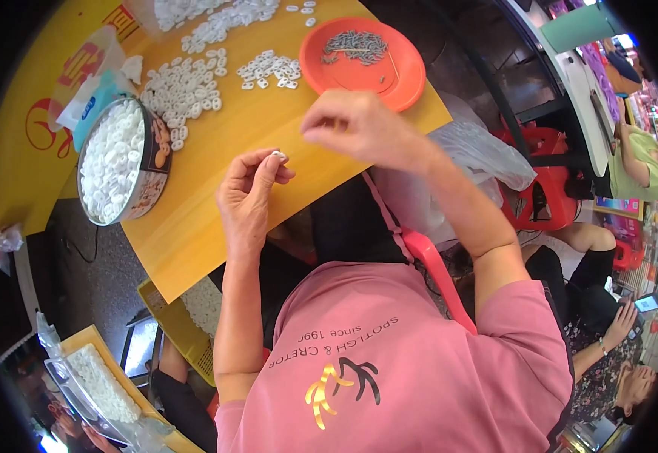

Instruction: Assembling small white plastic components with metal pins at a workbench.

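My left hand (244, 198) is raised over the near part of the table, closed, with a small white plastic piece (277, 155) pinched between thumb and fingertips. To its right, my right hand (366, 130) hovers near an orange-red plate (410, 84), fingers pressed together. Whatever those fingers hold, if anything, is too small to make out. On the plate lies a heap of small grey metal screw-like parts (359, 45) with a thin stick. Left of the plate are a small group of white oval pieces (268, 69) and a larger pile (185, 84).
A round tin (157, 162) full of white pieces stands at the table's left edge, beside a blue-and-white tissue pack (91, 102). Clear plastic bags (472, 151) hang off the right corner near red stools (544, 177). A yellow crate (181, 328) sits below; a person (593, 340) sits at right.
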A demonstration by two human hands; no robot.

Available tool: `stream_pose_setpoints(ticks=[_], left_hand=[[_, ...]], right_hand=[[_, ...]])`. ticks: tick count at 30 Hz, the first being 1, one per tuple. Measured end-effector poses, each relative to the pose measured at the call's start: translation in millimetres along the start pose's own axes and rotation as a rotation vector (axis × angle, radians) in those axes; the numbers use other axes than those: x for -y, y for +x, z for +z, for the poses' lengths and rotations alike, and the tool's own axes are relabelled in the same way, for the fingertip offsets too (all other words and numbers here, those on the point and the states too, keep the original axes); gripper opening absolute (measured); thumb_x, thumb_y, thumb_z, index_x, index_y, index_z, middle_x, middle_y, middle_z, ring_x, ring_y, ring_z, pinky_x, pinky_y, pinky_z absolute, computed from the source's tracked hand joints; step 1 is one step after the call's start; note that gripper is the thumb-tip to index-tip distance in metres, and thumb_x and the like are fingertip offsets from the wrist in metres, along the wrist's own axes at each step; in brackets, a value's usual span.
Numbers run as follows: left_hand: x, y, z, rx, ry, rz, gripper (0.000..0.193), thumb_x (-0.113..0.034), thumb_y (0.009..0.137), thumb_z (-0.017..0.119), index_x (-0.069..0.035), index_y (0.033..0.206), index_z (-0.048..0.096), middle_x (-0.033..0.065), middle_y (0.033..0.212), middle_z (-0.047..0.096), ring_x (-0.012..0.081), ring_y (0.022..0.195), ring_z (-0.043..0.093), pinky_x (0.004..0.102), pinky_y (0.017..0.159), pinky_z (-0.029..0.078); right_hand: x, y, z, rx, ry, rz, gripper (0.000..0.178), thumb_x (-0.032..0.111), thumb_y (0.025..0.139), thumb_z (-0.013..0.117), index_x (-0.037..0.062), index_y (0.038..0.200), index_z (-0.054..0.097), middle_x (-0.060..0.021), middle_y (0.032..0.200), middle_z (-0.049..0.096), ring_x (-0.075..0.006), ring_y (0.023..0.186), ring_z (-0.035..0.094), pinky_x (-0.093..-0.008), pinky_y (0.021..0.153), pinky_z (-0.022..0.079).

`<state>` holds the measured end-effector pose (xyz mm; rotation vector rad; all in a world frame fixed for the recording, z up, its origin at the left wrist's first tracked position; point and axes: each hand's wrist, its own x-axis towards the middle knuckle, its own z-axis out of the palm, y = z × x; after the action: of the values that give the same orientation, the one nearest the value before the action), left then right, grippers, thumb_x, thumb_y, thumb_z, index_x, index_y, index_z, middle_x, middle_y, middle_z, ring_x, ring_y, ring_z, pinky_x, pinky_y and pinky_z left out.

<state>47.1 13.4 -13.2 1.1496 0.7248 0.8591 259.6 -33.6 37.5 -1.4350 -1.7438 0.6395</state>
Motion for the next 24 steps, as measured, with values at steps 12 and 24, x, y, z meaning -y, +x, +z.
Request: stream_pose_setpoints(ticks=[12, 24], left_hand=[[12, 3, -9, -0.054, -0.073, -0.008, 0.017, -0.011, 0.096, 0.062, 0.003, 0.106, 0.062, 0.0100, 0.096, 0.068, 0.0153, 0.081, 0.065, 0.0271, 0.077, 0.051], [13, 2, -7, -0.041, -0.039, 0.027, 0.016, -0.010, 0.096, 0.062, 0.002, 0.106, 0.062, 0.0101, 0.096, 0.068, 0.0151, 0.081, 0.065, 0.0277, 0.078, 0.051]], right_hand=[[-83, -7, -107, 0.035, -0.756, -0.138, 0.009, 0.013, 0.083, 0.067, 0.0072, 0.090, 0.067, -0.0067, 0.090, 0.064, -0.0275, 0.086, 0.064, -0.0375, 0.074, 0.053], [-90, -1, -102, 0.002, -0.514, -0.016, 0.009, 0.013, 0.084, 0.065, 0.0041, 0.085, 0.064, -0.0065, 0.084, 0.065, -0.0203, 0.075, 0.064, -0.0314, 0.070, 0.052]])
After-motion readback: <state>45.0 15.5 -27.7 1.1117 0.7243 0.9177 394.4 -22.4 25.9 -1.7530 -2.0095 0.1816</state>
